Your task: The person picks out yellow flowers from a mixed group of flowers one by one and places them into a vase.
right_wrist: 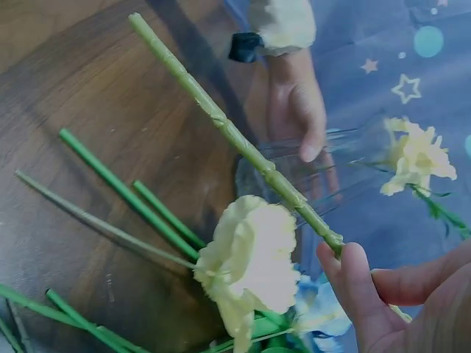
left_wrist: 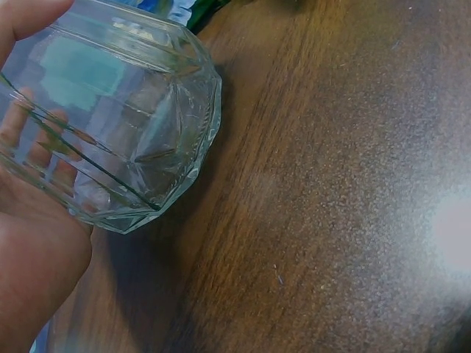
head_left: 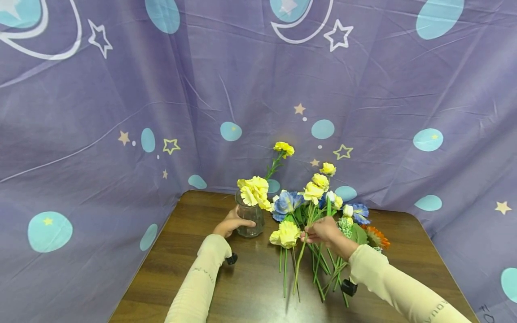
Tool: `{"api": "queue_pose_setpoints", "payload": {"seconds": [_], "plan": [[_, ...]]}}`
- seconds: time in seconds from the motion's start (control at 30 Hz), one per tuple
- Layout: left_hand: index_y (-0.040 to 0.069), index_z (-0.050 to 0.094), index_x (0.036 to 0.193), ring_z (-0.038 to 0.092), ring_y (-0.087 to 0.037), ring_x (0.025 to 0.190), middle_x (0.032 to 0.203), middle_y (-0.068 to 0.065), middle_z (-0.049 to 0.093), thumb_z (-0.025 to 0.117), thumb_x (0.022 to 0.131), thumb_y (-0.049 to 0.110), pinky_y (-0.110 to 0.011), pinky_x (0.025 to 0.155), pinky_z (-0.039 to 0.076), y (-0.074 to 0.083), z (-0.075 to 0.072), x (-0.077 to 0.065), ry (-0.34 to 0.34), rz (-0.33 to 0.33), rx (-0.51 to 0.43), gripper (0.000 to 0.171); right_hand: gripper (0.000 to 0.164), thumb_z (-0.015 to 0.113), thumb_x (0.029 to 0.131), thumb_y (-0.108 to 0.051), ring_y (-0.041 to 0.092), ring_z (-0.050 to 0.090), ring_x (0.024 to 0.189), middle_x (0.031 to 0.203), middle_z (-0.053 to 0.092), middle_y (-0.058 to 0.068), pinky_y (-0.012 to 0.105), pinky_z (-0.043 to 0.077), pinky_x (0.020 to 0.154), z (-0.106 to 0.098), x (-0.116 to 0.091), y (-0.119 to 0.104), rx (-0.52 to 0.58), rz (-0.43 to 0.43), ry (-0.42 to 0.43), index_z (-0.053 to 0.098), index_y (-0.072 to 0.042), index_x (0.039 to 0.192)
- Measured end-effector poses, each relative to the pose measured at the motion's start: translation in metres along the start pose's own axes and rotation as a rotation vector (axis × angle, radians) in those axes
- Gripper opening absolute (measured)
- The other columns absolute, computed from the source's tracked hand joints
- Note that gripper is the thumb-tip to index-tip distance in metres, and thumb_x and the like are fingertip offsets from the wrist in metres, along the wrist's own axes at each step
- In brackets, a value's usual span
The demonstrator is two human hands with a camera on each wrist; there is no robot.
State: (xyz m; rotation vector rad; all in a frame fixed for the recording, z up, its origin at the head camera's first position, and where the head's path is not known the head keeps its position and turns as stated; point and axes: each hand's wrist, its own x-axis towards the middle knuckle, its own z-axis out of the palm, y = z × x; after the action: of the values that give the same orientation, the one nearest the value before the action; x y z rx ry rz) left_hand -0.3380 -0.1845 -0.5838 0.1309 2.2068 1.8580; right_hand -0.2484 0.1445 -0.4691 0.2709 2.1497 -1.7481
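Note:
A clear faceted glass vase stands on the table at left of centre, and my left hand grips its side. Through the glass thin dark stems show inside. From its mouth rise a pale yellow flower and a taller bright yellow one. My right hand pinches a thick green stem between thumb and finger. That stem carries several yellow blooms at its top, and its bare lower end points down toward the front. Close beside lies a pale yellow carnation-like flower.
A pile of artificial flowers spreads under and behind my right hand, with a blue flower, an orange flower and several green stems pointing to the front. The wooden table meets a purple patterned curtain behind.

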Motion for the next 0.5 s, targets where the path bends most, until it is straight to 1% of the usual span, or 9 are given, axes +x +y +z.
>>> {"api": "queue_pose_setpoints", "payload": {"seconds": [0.1, 0.27, 0.4, 0.5], "plan": [[0.01, 0.036, 0.154, 0.05, -0.034, 0.137, 0.149, -0.018, 0.052, 0.088, 0.074, 0.008, -0.05, 0.118, 0.04, 0.0, 0.0, 0.0, 0.0, 0.002, -0.004, 0.095, 0.017, 0.06, 0.094, 0.01, 0.018, 0.073, 0.063, 0.078, 0.075, 0.018, 0.029, 0.064, 0.066, -0.001, -0.002, -0.005, 0.019, -0.012, 0.004, 0.065, 0.023, 0.103], [0.01, 0.037, 0.154, 0.05, -0.035, 0.136, 0.149, -0.018, 0.052, 0.087, 0.074, 0.007, -0.05, 0.117, 0.04, 0.0, 0.001, 0.0, -0.001, 0.005, -0.016, 0.095, 0.016, 0.058, 0.094, 0.011, 0.023, 0.077, 0.071, 0.086, 0.076, 0.024, 0.029, 0.064, 0.068, -0.003, -0.007, -0.012, 0.069, -0.029, -0.033, 0.064, 0.022, 0.104], [0.011, 0.034, 0.156, 0.049, -0.036, 0.138, 0.15, -0.018, 0.051, 0.088, 0.074, 0.009, -0.051, 0.118, 0.04, 0.002, 0.001, -0.001, 0.003, 0.0, -0.011, 0.099, 0.016, 0.056, 0.095, 0.009, 0.026, 0.078, 0.077, 0.095, 0.075, 0.027, 0.028, 0.064, 0.068, -0.006, -0.013, -0.02, 0.062, -0.044, -0.041, 0.062, 0.021, 0.103], [0.011, 0.034, 0.157, 0.048, -0.036, 0.138, 0.151, -0.019, 0.051, 0.088, 0.075, 0.008, -0.051, 0.118, 0.039, 0.002, 0.0, -0.001, -0.007, 0.001, -0.018, 0.098, 0.013, 0.055, 0.097, 0.007, 0.027, 0.078, 0.082, 0.103, 0.074, 0.028, 0.027, 0.064, 0.07, -0.01, -0.018, -0.027, 0.045, -0.051, -0.048, 0.062, 0.018, 0.099]]}}
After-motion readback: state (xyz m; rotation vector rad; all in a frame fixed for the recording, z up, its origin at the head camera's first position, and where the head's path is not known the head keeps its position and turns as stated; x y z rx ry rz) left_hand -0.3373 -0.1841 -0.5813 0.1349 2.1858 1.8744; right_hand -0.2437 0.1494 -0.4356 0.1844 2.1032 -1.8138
